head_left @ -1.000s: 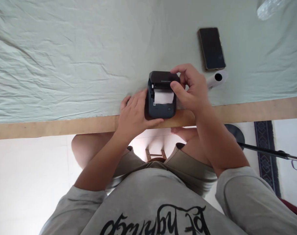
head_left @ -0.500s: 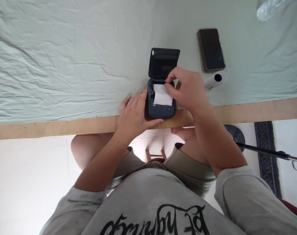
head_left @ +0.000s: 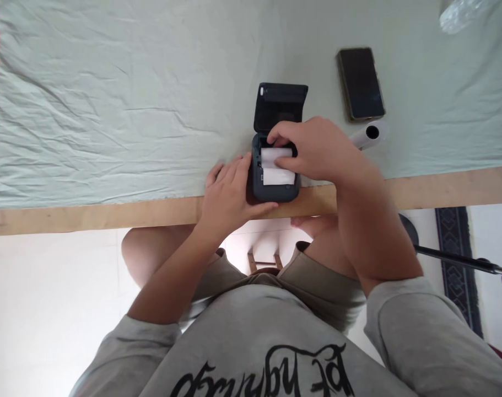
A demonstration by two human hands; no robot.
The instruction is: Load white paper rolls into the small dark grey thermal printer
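Observation:
A small dark portable label printer [head_left: 275, 194] sits at the table's front edge with its lid [head_left: 279, 105] raised. Inside lies a white paper roll [head_left: 275, 157], its loose end [head_left: 279, 177] draped over the printer's front. My left hand [head_left: 228, 193] braces the printer's left side, with the thumb along its front edge. Over the open compartment, my right hand [head_left: 312, 149] has its fingers bent around the roll, index finger behind it and thumb on the paper. The fingertips are partly hidden inside the compartment.
To the right, a dark phone [head_left: 361, 82] lies face up, with another white roll [head_left: 370, 132] just below it. Crumpled clear plastic [head_left: 461, 15] is at the top right. Pale green cloth [head_left: 151, 110] covers the table up to its wooden edge [head_left: 97, 216].
My right hand has shifted from pinching the paper's upper right edge to reaching farther left over the roll. The loose paper now shows a fold across it. My left hand stays put.

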